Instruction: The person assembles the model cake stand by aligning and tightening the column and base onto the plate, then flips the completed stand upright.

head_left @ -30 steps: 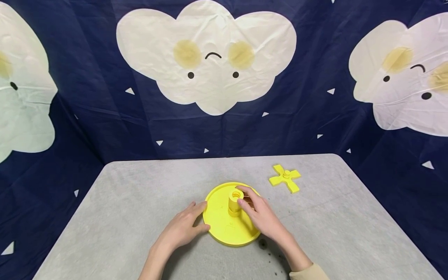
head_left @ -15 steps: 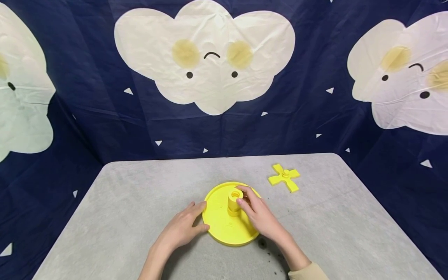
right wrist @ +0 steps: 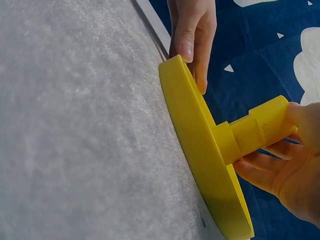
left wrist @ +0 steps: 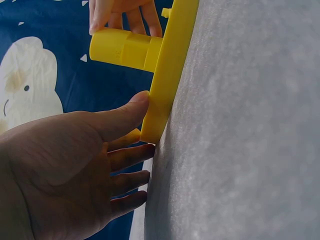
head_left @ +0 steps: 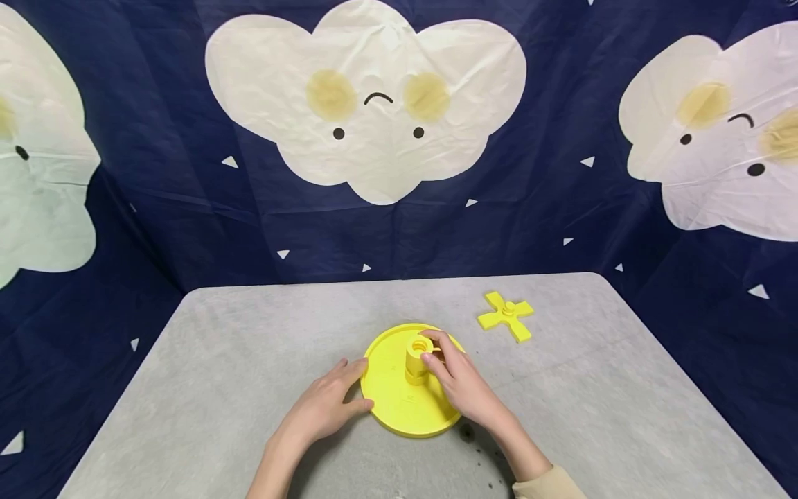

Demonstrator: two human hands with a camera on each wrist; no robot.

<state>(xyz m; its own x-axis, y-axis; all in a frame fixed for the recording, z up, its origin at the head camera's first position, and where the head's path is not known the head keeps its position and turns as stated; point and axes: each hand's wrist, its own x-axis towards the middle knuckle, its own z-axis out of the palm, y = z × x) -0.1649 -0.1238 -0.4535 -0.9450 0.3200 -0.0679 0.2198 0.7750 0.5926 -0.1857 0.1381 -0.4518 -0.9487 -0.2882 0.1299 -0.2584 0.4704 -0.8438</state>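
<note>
A yellow round plate (head_left: 399, 416) with a low raised rim lies on the grey table. Upright on it stands a yellow hollow cylinder (head_left: 415, 362), made of a wider upper section (right wrist: 272, 120) over a narrower neck (right wrist: 245, 135). My right hand (head_left: 463, 378) grips the upper section from the right, thumb (right wrist: 300, 114) near its top and other fingers behind and below. At the plate's left rim my left hand (head_left: 321, 405) touches with thumb (left wrist: 137, 102) and index finger, spread apart along the edge. Its remaining fingers extend loosely below the rim in the left wrist view.
A yellow four-armed cross piece (head_left: 508, 316) with a round central knob lies behind and to the right of the plate. Dark specks (head_left: 467, 433) mark the tabletop beside the right forearm. A blue curtain (head_left: 399, 242) with white clouds hangs around the table (head_left: 249, 333).
</note>
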